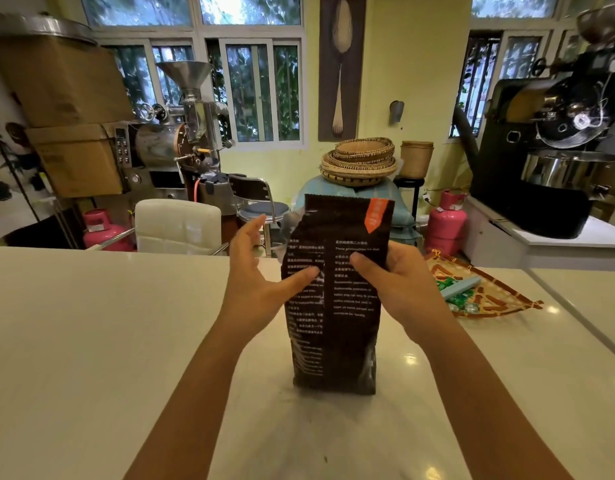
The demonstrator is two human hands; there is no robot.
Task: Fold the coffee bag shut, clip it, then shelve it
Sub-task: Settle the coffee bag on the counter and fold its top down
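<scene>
A tall dark brown coffee bag [337, 327] with white print and an orange tag stands upright on the cream counter [91, 341]. Its top is unfolded and open, with silver lining showing at the left edge. My right hand [399, 282] grips the bag's right side, thumb across the front. My left hand [261, 271] is beside the bag's left side with fingers spread, its thumb touching the front. A pale blue bag clip [460, 287] lies in a woven tray [500, 299] to the right.
The tray also holds green wrapped sweets. Beyond the counter are a white chair [178, 225], pink gas cylinders [446, 221], stacked baskets [359, 161] and coffee roasters [181, 133]. A black roaster [555, 161] stands on the right side counter.
</scene>
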